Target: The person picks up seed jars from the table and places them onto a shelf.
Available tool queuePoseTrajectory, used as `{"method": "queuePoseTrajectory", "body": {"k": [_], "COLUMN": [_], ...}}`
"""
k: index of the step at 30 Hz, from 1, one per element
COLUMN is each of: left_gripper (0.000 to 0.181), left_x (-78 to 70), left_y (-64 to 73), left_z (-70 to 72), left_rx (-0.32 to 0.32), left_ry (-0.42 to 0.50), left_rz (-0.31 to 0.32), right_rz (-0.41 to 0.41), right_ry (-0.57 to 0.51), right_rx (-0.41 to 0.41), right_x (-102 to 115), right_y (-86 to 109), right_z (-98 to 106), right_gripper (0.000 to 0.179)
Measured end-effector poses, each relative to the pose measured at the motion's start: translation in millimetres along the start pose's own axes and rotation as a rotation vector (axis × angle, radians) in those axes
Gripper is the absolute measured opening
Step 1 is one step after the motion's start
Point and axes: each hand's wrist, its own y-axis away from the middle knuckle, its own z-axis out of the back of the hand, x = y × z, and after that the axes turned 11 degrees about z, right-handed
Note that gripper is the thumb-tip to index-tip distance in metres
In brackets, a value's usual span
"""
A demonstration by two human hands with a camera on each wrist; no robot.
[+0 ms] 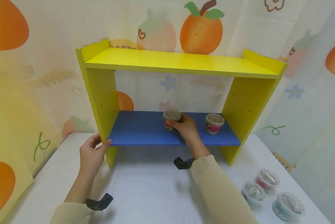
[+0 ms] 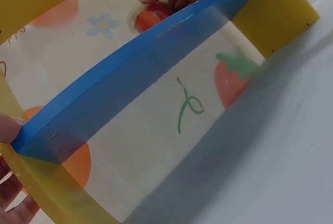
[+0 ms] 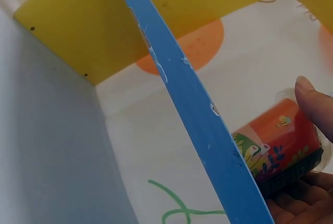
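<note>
A small yellow rack with a blue shelf (image 1: 145, 130) stands on the white table. My right hand (image 1: 186, 127) grips a small lidded tub (image 1: 171, 115) with a red label, at the middle of the blue shelf. In the right wrist view the thumb lies near the rim of the tub (image 3: 286, 135) and the fingers curl beneath it. My left hand (image 1: 93, 152) holds the rack's left side panel (image 1: 96, 102), its thumb at the blue shelf's front corner and its fingers behind the panel. Farther right on the blue shelf sits a second red-labelled tub (image 1: 213, 124).
Three more lidded tubs, a red one (image 1: 267, 179), a pale one (image 1: 253, 193) and a teal one (image 1: 288, 206), stand on the table (image 1: 153, 193) at the front right. The rack's yellow top board (image 1: 167, 60) spans above the right hand. A fruit-printed curtain (image 1: 49, 102) hangs behind.
</note>
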Motion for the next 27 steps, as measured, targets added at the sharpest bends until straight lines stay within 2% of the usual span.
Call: {"method": "queuePoseTrajectory", "body": {"k": [6,13,17,19,23,27], "left_gripper": [0.048,0.047,0.049,0.050,0.051,0.048], "left_x": [-1.0,-0.3,0.9,1.1,0.8,1.8], "left_y": [1.7,1.0,-0.1,-0.7,-1.7,-3.3], "left_z": [-4.3,-5.4,-3.1,-1.3,0.4,-3.7], "left_rx": [0.016,0.003,0.002,-0.003,-0.013,-0.015], "left_ry": [-0.009,-0.021,-0.025,-0.029,-0.038,-0.012], "left_rz": [0.006,-0.010,0.005,0.019,0.044,0.016], "right_rz": [0.026,0.084,0.054,0.024,-0.034,-0.025], "right_ry": [0.023,0.052,0.049,0.051,0.048,0.040], "right_rx": [-0.011,-0.033,-0.051,-0.032,0.057,0.101], "right_x": [-1,-1,2,5,11,16], "right_y": [4.8,13.3,21.7,28.1,48.0,75.2], "right_z": [4,6,8,11,25,52], "right_gripper": [0.070,0.069,0.071,0.076,0.083,0.079]}}
